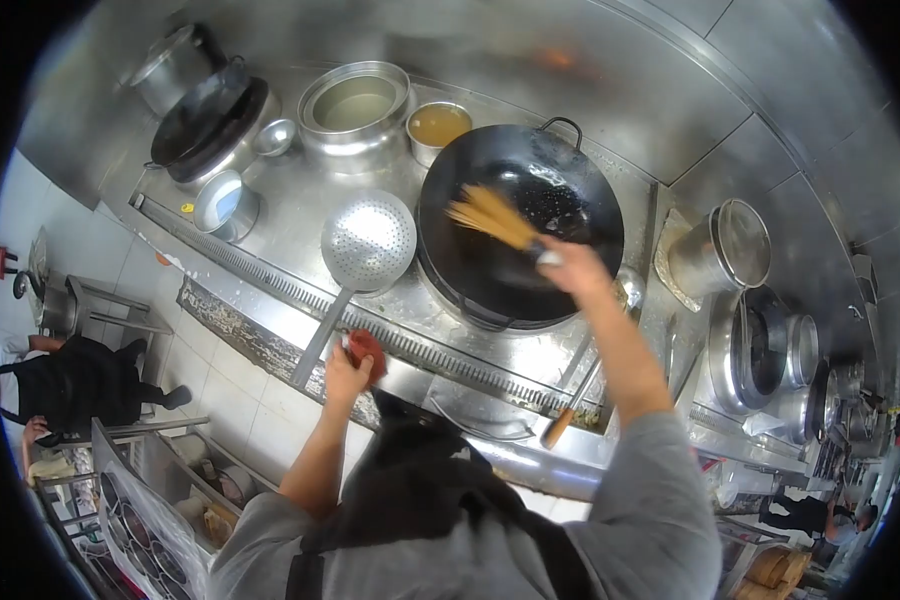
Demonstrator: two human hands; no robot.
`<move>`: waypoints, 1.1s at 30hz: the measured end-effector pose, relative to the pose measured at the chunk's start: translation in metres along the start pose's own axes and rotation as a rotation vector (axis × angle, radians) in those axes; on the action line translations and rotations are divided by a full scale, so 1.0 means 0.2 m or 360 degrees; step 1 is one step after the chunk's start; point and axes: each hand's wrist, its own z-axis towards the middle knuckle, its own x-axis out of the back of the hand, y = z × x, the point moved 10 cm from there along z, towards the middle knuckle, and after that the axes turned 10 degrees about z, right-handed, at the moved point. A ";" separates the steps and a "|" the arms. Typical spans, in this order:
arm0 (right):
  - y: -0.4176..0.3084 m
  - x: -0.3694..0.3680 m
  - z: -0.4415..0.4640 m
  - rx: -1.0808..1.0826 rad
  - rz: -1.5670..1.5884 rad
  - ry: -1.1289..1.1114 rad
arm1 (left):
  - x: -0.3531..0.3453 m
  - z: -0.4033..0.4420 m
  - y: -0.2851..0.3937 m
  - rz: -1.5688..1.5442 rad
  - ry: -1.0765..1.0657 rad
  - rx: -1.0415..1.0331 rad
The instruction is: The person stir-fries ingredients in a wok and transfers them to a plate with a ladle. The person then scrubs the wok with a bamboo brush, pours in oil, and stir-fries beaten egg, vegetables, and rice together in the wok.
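Observation:
My right hand (572, 268) grips the dark handle of a bamboo wok brush (495, 213), its bristles fanned out and slightly blurred over the wok. Beneath it, a large black wok (520, 160) sits on the steel range, with wet specks on its inner surface. At the front edge of the range, my left hand (347, 375) is closed around a red cloth (366, 355). Right beside that hand runs the handle of a perforated skimmer (368, 240), which lies on the range left of the wok.
Behind the skimmer stand a wide steel pot (355, 135) and a bowl of yellowish liquid (439, 125). A ladle (570, 400) with a wooden handle end lies to the right. Another dark wok (205, 130) sits far left. People stand at the left (80, 385) and far right (810, 515).

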 end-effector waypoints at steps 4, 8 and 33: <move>0.36 0.72 -0.02 -0.0555 -0.0756 0.0582 | 0.12 -0.08 -0.01 -0.0232 0.0172 -0.0170; 0.17 0.81 -0.10 -0.0404 -0.0537 0.0919 | 0.18 -0.14 -0.01 -0.0168 0.0229 -0.0213; 0.19 0.56 -0.53 -0.0093 0.0133 0.0757 | 0.19 -0.23 0.50 -0.0333 -0.0002 -0.0643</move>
